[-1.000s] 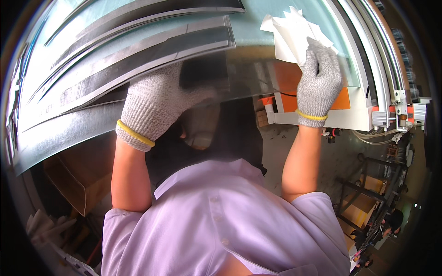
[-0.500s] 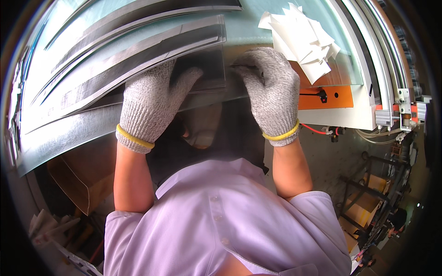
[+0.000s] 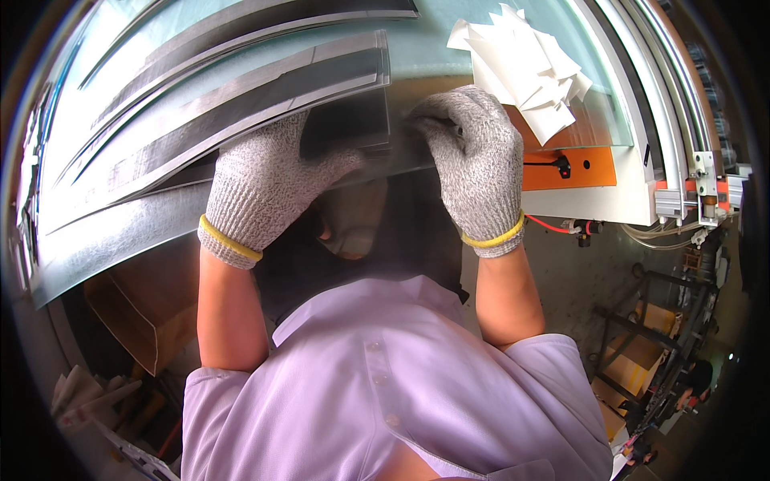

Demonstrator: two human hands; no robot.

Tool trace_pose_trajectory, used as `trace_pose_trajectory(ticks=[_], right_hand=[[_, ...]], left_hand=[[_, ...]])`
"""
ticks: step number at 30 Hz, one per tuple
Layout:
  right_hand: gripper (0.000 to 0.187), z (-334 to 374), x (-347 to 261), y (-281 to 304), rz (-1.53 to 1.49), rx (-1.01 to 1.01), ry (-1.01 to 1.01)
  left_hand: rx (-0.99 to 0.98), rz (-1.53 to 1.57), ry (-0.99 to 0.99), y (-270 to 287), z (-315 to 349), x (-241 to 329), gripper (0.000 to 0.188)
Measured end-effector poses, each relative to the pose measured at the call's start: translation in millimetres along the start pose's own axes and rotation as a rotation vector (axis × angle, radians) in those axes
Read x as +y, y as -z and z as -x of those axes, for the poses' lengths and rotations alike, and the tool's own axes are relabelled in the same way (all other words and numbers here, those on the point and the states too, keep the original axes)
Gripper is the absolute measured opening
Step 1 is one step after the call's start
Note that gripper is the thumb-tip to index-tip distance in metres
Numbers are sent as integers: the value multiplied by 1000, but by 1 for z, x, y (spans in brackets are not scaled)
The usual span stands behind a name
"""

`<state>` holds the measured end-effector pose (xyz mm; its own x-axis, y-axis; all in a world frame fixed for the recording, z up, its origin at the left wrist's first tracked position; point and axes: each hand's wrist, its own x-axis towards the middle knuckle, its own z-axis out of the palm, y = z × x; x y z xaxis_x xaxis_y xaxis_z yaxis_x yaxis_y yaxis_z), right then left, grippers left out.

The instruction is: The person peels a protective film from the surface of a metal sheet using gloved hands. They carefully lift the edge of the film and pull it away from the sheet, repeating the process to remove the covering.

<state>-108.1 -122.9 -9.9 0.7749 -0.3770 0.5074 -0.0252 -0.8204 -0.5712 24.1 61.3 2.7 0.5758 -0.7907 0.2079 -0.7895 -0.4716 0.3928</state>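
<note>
Both my hands wear speckled grey knit gloves with yellow cuffs. My left hand [image 3: 261,180] is at the near side of a dark glossy strip [image 3: 349,120]. Its fingers run out of sight beneath the strips, and its thumb lies along the near edge. Close to the strip's right end, my right hand [image 3: 480,156] has its fingertips drawn together in a pinch. Whatever is between them, if anything, is too small to make out. Long grey-edged dark strips [image 3: 241,104] lie overlapped beyond my left hand.
The strips rest on a pale glass-like tabletop [image 3: 429,48]. Crumpled white paper [image 3: 529,80] lies to the right, near an orange panel [image 3: 589,170] with a black cable. Metal rails [image 3: 670,104] edge the far right. Below the table's left side stands a brown cardboard box [image 3: 120,321].
My left thumb has slid down and right along the strip's near edge, and the left hand has tilted slightly. The strips have shifted a little left. My right hand stays pinched, nearly still.
</note>
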Motion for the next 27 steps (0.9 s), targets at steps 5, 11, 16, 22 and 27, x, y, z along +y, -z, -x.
trace_pose_trajectory(ticks=[5,11,16,22,27], right_hand=[[15,0,-2,-3,-34,16,48],[12,3,1,-2,-111,43,-20],[9,1,-3,-4,-153,45,75],[9,-3,-7,-10,-265,57,59],[9,0,-4,-13,-381,57,-62]], left_hand=[[-31,18,13,2,1,2,73],[3,24,-35,3,0,4,64],[50,13,-21,1,0,4,55],[78,46,13,-2,0,-1,56],[84,41,-79,2,1,6,65]])
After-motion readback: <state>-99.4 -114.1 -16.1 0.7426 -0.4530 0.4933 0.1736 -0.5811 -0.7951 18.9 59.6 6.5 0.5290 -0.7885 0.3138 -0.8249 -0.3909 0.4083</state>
